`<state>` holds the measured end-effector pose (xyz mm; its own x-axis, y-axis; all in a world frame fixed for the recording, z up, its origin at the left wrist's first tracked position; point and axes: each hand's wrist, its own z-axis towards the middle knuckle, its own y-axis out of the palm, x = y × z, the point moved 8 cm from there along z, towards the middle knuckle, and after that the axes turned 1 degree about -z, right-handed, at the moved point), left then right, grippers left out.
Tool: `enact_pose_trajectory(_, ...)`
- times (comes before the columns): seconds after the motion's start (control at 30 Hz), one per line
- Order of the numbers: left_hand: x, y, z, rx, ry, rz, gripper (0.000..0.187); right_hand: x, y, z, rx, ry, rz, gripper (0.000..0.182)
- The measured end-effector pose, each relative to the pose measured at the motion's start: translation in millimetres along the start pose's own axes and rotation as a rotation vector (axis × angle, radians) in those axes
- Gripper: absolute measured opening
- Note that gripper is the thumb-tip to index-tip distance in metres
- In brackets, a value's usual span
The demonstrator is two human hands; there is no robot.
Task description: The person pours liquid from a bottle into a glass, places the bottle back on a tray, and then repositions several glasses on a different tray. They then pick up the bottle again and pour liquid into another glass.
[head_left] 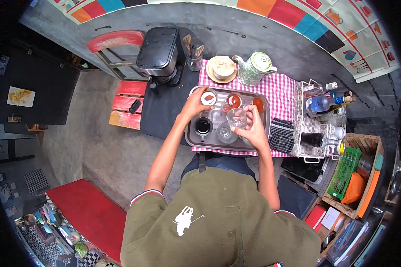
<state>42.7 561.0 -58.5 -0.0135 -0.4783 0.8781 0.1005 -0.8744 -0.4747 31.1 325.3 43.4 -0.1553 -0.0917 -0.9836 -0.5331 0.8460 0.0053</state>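
Observation:
My left hand [195, 105] is closed around a small glass [208, 98] with whitish and reddish-brown contents, at the back left of a grey-brown tray [216, 116]. My right hand [255, 129] grips an empty-looking clear glass [236, 117], tilted above the tray. Behind that glass stand two glasses of reddish-orange liquid, one at the centre [234, 100] and one at the right [259, 103]. A glass cup of dark liquid [203, 126] sits at the tray's front left. Beside it is another clear glass [227, 133]. Something partly hidden lies under my right hand.
Behind the tray are a cup on a saucer [223, 69] and a green-white teapot [255, 69]. A black coffee machine [160, 53] and a glass of utensils [194, 60] stand left. A dark cloth [281, 135] and a white wire rack of bottles [305, 120] are right.

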Motion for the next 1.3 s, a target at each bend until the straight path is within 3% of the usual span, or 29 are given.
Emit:
enact_pose_trajectory(0.5, -1, 2, -3, -0.019, -0.032, -0.024, 0.101, -7, 0, -9, 0.009, 0.009, 0.001, 0.066)
enact_pose_trajectory(0.7, 2, -7, -23, 0.122, -0.058, 0.029, 0.099, -15, -2, -9, 0.038, -0.041, 0.011, 0.068)
enact_pose_trajectory(0.8, 13, -21, -44, 0.198, -0.145, -0.062, 0.094, -22, -3, -12, 0.037, -0.037, 0.002, 0.069)
enact_pose_trajectory(0.83, 19, -24, -54, 0.244, -0.180, -0.044, 0.082, -23, -2, -12, 0.032, -0.051, 0.005, 0.069)
enact_pose_trajectory(0.97, 57, -31, -89, 0.311, -0.140, -0.095, 0.064, -26, -2, -15, 0.023, -0.112, 0.009, 0.070)
enact_pose_trajectory(1.07, 77, -23, -110, 0.301, -0.121, -0.137, 0.060, -30, -1, -20, 0.025, -0.122, 0.004, 0.071)
enact_pose_trajectory(1.13, 99, -14, -119, 0.207, -0.173, -0.173, 0.066, -30, -1, -25, 0.023, -0.108, -0.009, 0.072)
enact_pose_trajectory(1.3, 148, 18, -122, 0.056, 0.011, -0.258, 0.091, -25, 5, -38, 0.006, -0.131, -0.017, 0.072)
